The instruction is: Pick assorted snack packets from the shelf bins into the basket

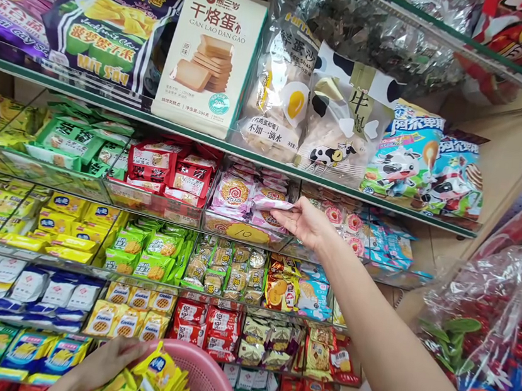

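My right hand (304, 221) reaches into a clear bin on the middle shelf. Its thumb and fingers pinch the edge of a pink-and-white wrapped snack packet (273, 204), lifted slightly at one end. More packets of the same kind (234, 193) lie beside and under it. At the lower left, my left hand (115, 358) is closed at the rim of a pink plastic basket (209, 367), its fingertips partly hidden. Yellow snack packets (160, 373) fill the near side of the basket.
Large snack bags and a biscuit box (211, 56) stand on a glass shelf (229, 147) just above my right hand. Clear divided bins of small packets fill the tiers around, red packets (169, 168) to the left. Plastic-wrapped goods (487, 325) crowd the right side.
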### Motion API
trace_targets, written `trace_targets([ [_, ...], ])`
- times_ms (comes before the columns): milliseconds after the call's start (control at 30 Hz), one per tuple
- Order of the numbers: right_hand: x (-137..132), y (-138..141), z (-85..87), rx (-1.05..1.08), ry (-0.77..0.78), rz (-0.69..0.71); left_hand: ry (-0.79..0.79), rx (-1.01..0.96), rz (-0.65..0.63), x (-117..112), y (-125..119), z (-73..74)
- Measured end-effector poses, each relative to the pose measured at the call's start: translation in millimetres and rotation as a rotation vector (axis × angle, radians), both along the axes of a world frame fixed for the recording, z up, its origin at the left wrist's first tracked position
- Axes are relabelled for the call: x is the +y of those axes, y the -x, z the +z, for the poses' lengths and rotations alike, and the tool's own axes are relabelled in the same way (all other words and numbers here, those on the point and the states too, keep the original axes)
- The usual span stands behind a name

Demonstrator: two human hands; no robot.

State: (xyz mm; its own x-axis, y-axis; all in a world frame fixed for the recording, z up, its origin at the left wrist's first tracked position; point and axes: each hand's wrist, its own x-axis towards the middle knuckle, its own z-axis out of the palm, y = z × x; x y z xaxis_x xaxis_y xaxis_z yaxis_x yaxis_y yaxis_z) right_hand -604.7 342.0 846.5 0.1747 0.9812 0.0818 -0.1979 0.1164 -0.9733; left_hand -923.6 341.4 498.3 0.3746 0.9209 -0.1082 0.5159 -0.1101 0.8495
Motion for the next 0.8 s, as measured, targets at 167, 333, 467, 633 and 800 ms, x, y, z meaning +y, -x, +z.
trace_targets([
  [167, -7, 1, -2.2, 0.036, -0.002, 0.023, -0.009, 0.034, 0.036, 3, 1, -6.3],
  [333, -17, -1, -6.7, 0.008, -0.031, 0.096, 0.01, 0.018, 0.019, 0, 0, -1.9],
  [467, -27, -5, -11.1, -0.055, -0.123, 0.08, 0.0, 0.042, 0.028, -1, 0, 1.9],
  [633, -58, -10, -30.6, -0.206, -0.251, 0.17, 0.021, 0.03, 0.031, -5, -2, 9.6],
  [800, -93, -6, -97.5, -0.373, -0.127, 0.476, 0.011, 0.02, 0.035, -11, -5, 15.3],
])
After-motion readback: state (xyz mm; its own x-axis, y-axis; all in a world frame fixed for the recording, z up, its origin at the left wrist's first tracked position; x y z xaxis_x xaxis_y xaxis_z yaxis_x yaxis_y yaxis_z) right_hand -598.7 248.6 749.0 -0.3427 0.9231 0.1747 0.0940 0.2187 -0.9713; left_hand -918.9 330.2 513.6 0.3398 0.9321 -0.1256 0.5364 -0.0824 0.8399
